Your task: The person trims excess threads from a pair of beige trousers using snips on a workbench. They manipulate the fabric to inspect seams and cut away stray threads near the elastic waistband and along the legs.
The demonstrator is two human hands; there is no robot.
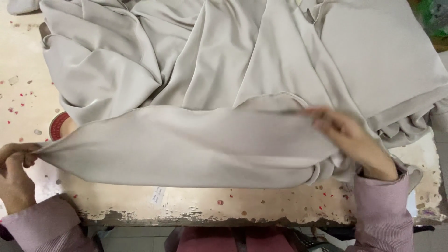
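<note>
A large piece of pale grey, silky fabric (196, 144) lies spread and rumpled over a worn table (261, 205). A long folded band of it runs across the front. My left hand (15, 175) pinches the band's left end at the table's left edge, pulling it taut. My right hand (347, 140) rests on the band's right end, fingers stretched along its upper edge and pressing it flat. Both arms wear pinkish striped sleeves.
The tabletop is cream with chipped paint and small red specks. A red round object (57, 126) peeks out from under the fabric at the left. A flat folded stack of the same fabric (387, 60) lies at the back right. A small paper slip (157, 196) sits near the front edge.
</note>
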